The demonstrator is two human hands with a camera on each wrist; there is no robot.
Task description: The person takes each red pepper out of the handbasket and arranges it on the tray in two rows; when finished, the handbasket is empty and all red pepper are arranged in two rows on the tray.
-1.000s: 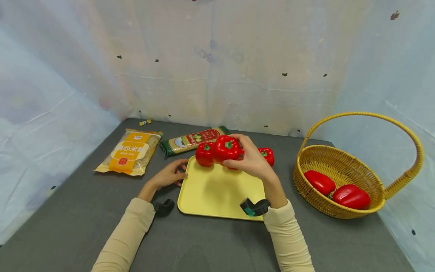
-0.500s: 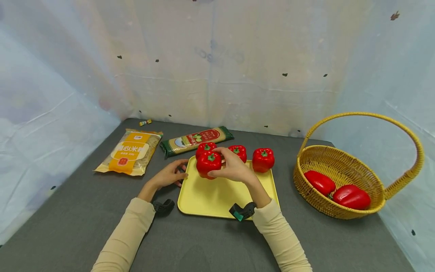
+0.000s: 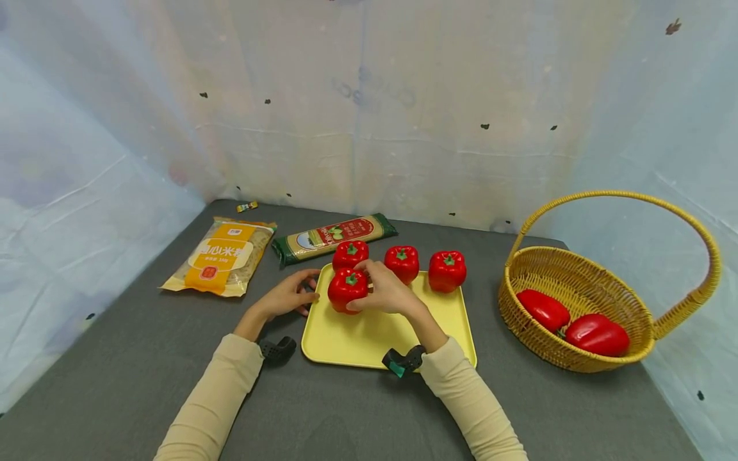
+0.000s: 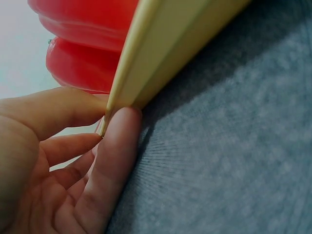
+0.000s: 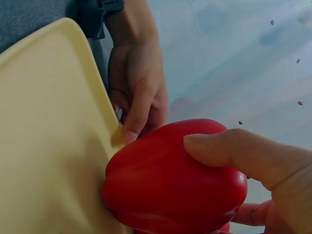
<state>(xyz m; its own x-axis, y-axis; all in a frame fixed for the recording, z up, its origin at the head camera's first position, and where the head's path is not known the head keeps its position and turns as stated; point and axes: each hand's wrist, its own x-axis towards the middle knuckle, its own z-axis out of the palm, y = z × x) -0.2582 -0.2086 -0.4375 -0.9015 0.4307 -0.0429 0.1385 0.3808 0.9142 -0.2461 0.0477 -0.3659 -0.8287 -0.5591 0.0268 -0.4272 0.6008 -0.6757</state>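
Observation:
My right hand [image 3: 383, 289] grips a red bell pepper [image 3: 348, 291] over the left part of a yellow tray [image 3: 369, 346]. In the right wrist view the thumb lies along the side of that bell pepper [image 5: 170, 180], which is at or just above the tray's surface; I cannot tell which. At the tray's left rim, my left hand [image 3: 288, 296] pinches the edge between thumb and fingers, as the left wrist view shows. Along the tray's far side stand three more red bell peppers: one at left [image 3: 350, 253], a middle one [image 3: 401, 262] and a right one [image 3: 446, 271].
A wicker basket [image 3: 519, 320] with a tall handle stands at right, holding two long red peppers [image 3: 598, 334]. Behind the tray lies a green pasta packet [image 3: 337, 238]. To the left are a yellow food bag [image 3: 221, 257] and a small yellow wrapper [image 3: 246, 207].
My right hand has carried its bell pepper left and down, from above the tray's back to its left part. The left hand has stayed at the rim.

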